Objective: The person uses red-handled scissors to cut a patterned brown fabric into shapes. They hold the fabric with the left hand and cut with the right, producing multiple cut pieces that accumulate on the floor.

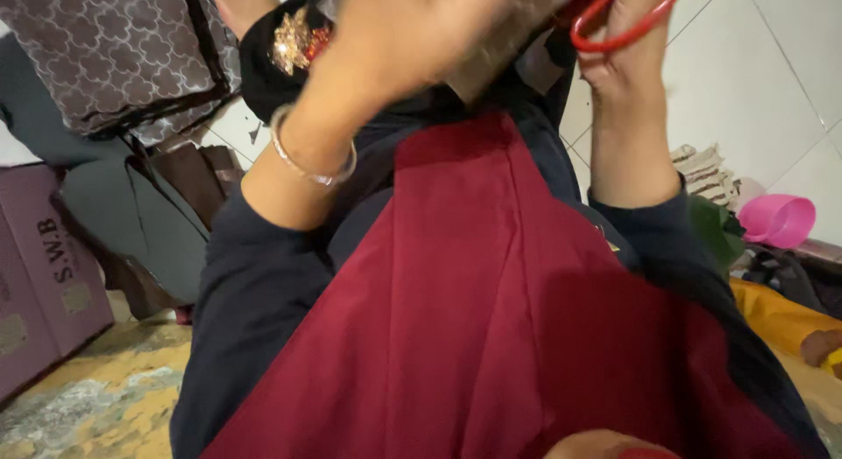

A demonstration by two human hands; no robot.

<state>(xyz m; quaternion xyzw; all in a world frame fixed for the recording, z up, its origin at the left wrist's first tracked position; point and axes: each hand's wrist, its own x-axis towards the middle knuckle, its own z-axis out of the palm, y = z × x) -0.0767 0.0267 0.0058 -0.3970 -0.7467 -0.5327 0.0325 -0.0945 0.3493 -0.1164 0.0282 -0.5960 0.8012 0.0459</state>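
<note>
2 hands (395, 38), 1 bangle (307, 165), 1 red scissors (614, 29), 1 pink bowl (776, 220), 1 box (44, 275)

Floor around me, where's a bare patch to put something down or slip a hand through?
Bare patches: the yellow patterned floor at lower left, between the purple box and your dark sleeve; and the white tiles at upper right. Crowded: the right side by the pink tub and yellow cloth, and the upper left by the patterned cushions.

A brown cloth (500, 38) is held by the left hand (395, 38) at top centre; red-handled scissors (623, 25) are gripped by the right hand (627, 64).
</note>
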